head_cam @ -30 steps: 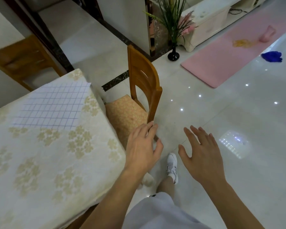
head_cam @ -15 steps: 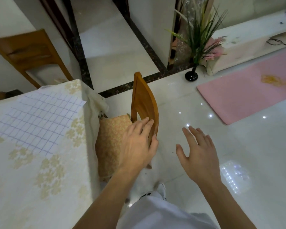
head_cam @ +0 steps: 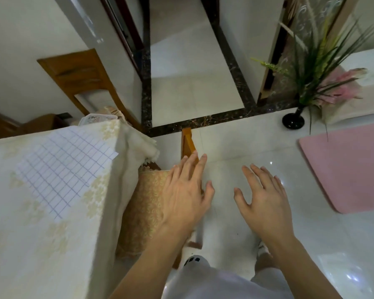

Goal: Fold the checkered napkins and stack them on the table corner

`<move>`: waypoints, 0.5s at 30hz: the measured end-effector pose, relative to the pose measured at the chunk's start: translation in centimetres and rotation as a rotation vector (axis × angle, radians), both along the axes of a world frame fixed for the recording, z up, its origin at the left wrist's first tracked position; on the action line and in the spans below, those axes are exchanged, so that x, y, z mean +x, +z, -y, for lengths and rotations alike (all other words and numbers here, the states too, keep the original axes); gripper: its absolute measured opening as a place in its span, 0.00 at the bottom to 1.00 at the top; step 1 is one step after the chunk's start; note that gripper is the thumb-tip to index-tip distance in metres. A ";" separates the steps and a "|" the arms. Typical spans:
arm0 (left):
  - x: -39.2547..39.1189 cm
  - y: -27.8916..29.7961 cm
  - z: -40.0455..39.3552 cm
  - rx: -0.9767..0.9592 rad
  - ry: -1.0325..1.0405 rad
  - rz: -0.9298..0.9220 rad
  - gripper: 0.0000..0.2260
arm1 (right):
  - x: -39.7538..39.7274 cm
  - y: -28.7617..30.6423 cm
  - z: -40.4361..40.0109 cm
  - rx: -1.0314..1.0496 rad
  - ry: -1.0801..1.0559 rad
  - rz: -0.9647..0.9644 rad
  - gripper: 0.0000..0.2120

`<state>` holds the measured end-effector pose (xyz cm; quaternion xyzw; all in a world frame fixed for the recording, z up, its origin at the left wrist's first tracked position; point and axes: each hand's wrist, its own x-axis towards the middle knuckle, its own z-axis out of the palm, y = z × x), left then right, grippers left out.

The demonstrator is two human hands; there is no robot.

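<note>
The table [head_cam: 52, 244], draped in a cream cloth with pale gold flowers, fills the left of the view, and one checkered napkin [head_cam: 63, 169] lies flat on it close to the far right corner, its nearest point just reaching the table's edge. Both hands are off the table: this looks like a step between folds, either the folding done or a walk off to fetch another napkin, and I cannot tell which. The wooden chair [head_cam: 187, 143] stands tucked beside the table with its patterned seat cushion [head_cam: 145, 212] showing, and the left hand [head_cam: 186, 197] rests flat over the chair's back, fingers spread, gripping nothing I can make out. The right hand [head_cam: 263, 201] hangs over the glossy floor [head_cam: 225, 152] with fingers apart and empty. No other napkin is in sight, so the next move likely calls for finding one, or for checking the stack. The napkin is white with a thin blue grid, smooth, with crisp straight edges; whether it is one layer or several cannot be judged.
</note>
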<state>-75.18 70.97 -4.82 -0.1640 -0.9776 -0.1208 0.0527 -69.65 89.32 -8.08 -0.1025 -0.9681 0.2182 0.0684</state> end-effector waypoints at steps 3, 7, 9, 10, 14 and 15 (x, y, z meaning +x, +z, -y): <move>-3.5 0.1 -5.4 -0.025 0.056 -0.017 0.27 | -4.6 0.4 -5.9 0.020 0.086 0.013 0.30; -6.3 0.6 -12.0 -0.006 0.108 -0.026 0.26 | -8.9 2.1 -12.8 0.065 0.155 0.009 0.30; -7.6 0.6 -14.5 0.003 0.143 -0.008 0.26 | -11.1 2.5 -15.2 0.082 0.198 0.018 0.29; -8.1 0.7 -15.6 0.007 0.168 0.011 0.25 | -12.1 2.6 -16.1 0.091 0.220 0.029 0.30; -9.9 0.8 -18.1 -0.009 0.223 0.051 0.24 | -15.7 2.9 -18.2 0.089 0.283 0.035 0.30; -10.6 0.8 -18.4 -0.006 0.239 0.057 0.25 | -16.7 2.9 -18.4 0.079 0.300 0.033 0.30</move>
